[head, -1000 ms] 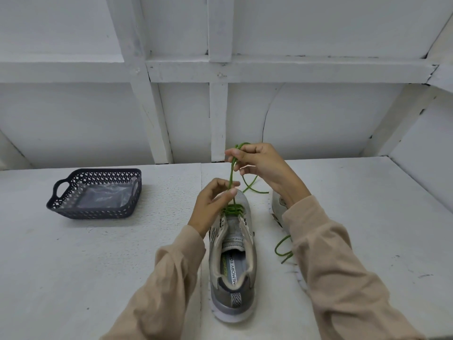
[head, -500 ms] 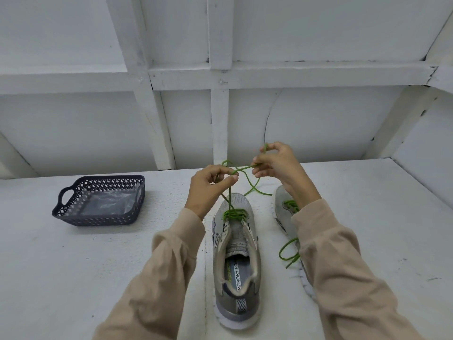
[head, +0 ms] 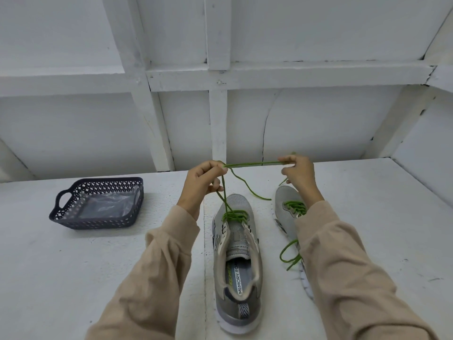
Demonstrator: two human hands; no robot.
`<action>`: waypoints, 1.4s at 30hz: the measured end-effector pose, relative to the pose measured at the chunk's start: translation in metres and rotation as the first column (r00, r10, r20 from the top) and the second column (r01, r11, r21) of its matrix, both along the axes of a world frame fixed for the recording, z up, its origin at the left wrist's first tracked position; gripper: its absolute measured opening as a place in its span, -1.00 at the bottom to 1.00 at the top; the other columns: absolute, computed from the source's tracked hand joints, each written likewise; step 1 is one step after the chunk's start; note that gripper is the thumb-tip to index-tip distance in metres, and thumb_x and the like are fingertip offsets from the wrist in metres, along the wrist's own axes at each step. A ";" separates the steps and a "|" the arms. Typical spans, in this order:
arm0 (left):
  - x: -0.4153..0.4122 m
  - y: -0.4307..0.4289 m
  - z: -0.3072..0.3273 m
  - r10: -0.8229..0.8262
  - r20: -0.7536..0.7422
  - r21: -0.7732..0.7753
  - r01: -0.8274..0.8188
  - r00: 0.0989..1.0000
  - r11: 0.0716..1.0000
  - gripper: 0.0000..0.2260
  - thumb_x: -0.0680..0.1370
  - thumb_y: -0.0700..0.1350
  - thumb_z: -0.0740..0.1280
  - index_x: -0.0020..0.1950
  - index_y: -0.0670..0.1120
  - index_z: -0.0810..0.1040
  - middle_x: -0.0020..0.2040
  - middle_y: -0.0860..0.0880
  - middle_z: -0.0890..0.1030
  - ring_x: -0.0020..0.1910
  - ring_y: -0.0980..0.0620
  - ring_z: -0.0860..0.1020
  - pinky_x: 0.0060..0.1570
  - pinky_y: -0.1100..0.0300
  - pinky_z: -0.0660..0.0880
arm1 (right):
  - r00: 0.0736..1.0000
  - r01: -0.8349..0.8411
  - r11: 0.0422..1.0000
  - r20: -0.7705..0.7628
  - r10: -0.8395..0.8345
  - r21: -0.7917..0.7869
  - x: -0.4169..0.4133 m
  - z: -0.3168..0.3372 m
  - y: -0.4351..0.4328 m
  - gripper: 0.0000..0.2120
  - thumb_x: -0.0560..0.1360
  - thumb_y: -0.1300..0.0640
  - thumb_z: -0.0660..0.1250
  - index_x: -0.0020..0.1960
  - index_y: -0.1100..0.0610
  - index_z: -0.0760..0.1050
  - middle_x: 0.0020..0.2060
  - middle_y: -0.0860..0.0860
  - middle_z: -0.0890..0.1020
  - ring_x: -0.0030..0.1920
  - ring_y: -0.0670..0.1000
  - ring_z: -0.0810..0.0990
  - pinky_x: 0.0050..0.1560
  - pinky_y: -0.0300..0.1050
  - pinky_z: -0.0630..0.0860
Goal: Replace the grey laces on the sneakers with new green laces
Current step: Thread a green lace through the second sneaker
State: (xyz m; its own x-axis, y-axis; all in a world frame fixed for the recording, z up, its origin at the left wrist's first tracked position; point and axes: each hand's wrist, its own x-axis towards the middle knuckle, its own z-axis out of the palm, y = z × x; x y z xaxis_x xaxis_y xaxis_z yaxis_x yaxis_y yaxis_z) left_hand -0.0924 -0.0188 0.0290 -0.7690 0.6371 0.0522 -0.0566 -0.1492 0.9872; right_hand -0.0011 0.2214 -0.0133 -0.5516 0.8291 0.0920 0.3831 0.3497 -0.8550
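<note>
The left hand [head: 204,182] and right hand [head: 297,175] each pinch the green lace [head: 255,164], stretched taut between them above the sneaker [head: 236,253]. Only the lowest eyelets [head: 234,215] are laced. Probably the ends are being evened; next, each end must cross into a higher eyelet.

The left hand [head: 204,181] and right hand [head: 297,174] pinch a green lace [head: 255,164] taut between them, above a grey sneaker [head: 236,261] on the bench [head: 73,266].
</note>
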 end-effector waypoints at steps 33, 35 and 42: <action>-0.019 0.018 -0.014 0.130 0.119 0.173 -0.150 0.984 0.974 -0.80 0.63 -0.22 0.18 0.15 -0.14 0.56 0.04 -0.06 0.67 0.19 -0.02 0.57 0.27 0.18 0.43 | 0.794 -0.608 0.759 -0.192 0.577 -0.232 -0.036 0.050 -0.099 -0.85 0.45 0.11 0.47 -0.05 0.17 0.67 -0.24 0.01 0.67 -0.25 -0.02 0.57 -0.32 -0.22 0.49; -0.015 0.021 -0.012 0.116 0.121 0.177 -0.136 0.986 0.975 -0.80 0.64 -0.23 0.16 0.14 -0.14 0.56 0.05 -0.08 0.65 0.10 -0.02 0.59 0.14 0.20 0.48 | 0.789 -0.614 0.773 -0.153 0.595 -0.160 -0.043 0.045 -0.114 -0.86 0.45 0.14 0.47 -0.12 0.23 0.66 -0.33 0.00 0.63 -0.33 -0.04 0.53 -0.39 -0.22 0.41; -0.021 0.011 -0.010 0.180 0.078 0.093 -0.187 0.981 0.978 -0.82 0.61 -0.21 0.23 0.05 -0.01 0.60 0.04 0.04 0.67 0.13 0.04 0.56 0.19 0.06 0.35 | 0.801 -0.598 0.779 -0.104 0.590 -0.186 -0.034 0.051 -0.114 -0.88 0.44 0.26 0.42 -0.20 0.33 0.64 -0.39 0.08 0.58 -0.44 -0.07 0.43 -0.47 -0.29 0.29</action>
